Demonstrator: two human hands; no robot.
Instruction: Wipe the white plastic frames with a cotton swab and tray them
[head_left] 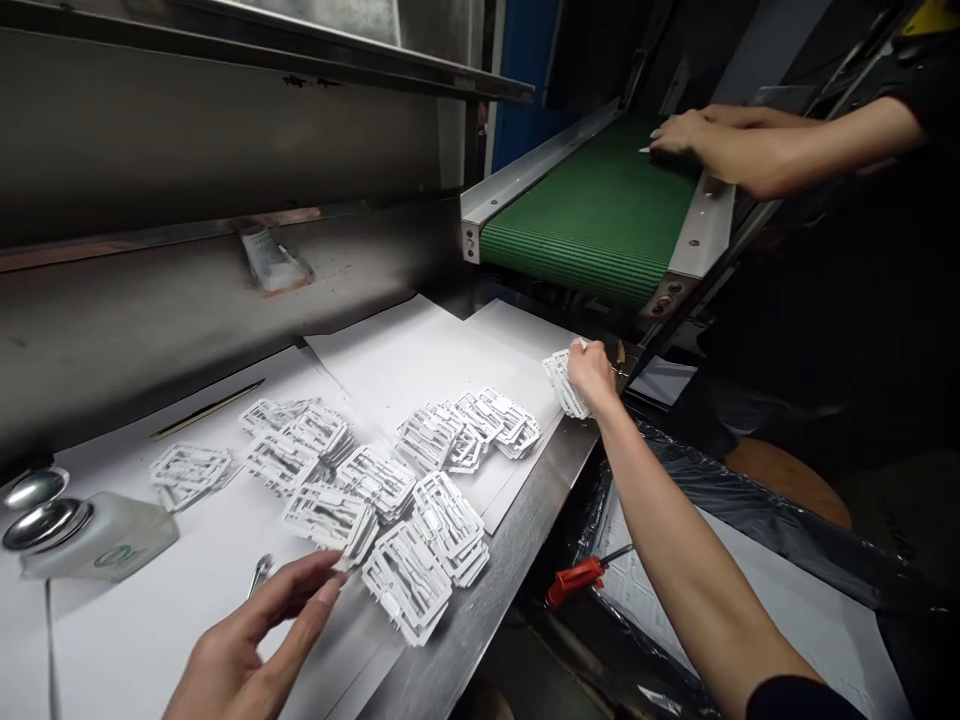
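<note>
Right of centre I see the right hand (592, 373) grasping white frames (559, 380); lower left, the left hand (229, 655), fingers (294, 578) parted, beside a frame stack (328, 515)

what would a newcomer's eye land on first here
Probably the green conveyor belt at the upper right, vivid against the dark surroundings. Next, the stacks of white frames on the pale paper, with more in the right hand. A red-handled tool stands out toward the lower right.
</note>
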